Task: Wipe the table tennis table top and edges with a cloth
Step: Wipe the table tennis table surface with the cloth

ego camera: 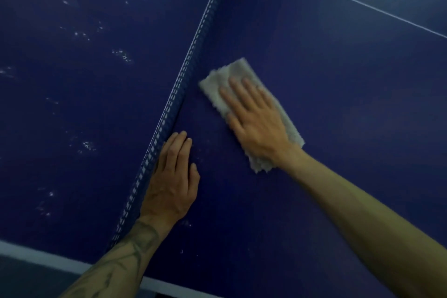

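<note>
Two flat hands on a blue tabletop [338, 104], cloth [217, 80] by the net [191, 60].
Nearest, the left hand [171, 181] lies flat with straight fingers, its outer edge against the net. Farther in, the right hand [254, 116] presses spread, straight fingers on the folded pale cloth, just right of the net. Across the net, white specks [121, 54] dot the surface.
</note>
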`<state>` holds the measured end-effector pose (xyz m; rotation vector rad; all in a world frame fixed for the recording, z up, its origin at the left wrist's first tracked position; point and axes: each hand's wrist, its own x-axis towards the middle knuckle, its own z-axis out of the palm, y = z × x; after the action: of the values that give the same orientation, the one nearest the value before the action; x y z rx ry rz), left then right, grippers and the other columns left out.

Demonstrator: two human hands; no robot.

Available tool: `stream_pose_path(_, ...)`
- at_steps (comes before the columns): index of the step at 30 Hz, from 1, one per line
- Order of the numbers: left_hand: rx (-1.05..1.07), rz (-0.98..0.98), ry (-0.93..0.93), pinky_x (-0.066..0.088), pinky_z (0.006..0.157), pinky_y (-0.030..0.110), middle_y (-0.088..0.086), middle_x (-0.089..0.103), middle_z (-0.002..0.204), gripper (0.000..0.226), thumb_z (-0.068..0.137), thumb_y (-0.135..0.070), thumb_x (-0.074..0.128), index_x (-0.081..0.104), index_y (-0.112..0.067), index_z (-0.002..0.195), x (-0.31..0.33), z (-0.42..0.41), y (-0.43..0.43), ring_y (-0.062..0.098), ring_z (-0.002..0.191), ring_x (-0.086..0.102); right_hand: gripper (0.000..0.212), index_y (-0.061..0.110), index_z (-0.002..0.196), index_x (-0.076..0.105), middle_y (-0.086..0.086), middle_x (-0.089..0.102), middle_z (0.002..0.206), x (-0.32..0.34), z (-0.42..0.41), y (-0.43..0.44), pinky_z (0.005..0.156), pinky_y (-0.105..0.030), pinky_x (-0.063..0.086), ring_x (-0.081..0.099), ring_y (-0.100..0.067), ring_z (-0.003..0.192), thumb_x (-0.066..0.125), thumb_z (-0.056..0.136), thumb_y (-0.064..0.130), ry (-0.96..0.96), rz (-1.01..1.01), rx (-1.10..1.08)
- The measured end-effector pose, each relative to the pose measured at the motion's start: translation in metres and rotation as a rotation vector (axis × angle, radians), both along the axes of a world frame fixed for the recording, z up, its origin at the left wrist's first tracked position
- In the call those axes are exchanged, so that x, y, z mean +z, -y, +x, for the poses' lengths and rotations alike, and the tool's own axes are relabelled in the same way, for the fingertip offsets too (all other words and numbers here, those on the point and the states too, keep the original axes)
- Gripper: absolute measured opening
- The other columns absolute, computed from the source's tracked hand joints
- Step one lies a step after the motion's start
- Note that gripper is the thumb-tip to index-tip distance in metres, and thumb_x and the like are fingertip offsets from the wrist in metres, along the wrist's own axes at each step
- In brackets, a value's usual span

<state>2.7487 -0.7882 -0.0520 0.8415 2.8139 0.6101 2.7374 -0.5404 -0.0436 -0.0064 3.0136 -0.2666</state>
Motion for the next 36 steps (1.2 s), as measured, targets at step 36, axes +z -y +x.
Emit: stream_pose_path(36,-0.115,0.044,-0.124,0.030,0.124,0.049,0.019,0.044,0.153,0.042,0.105,-0.016,0.047,0.048,0.001,0.143,-0.009,0.026,0.043,0.034,0.146,0.038,0.060,0.022,0.171,0.015,-0.007,0.007,0.179,-0.003,0.048,0.077,0.133,-0.051,0.007,0.002,-0.028,0.166,0.018,0.114,0.040,-0.032,0.032,-0.313)
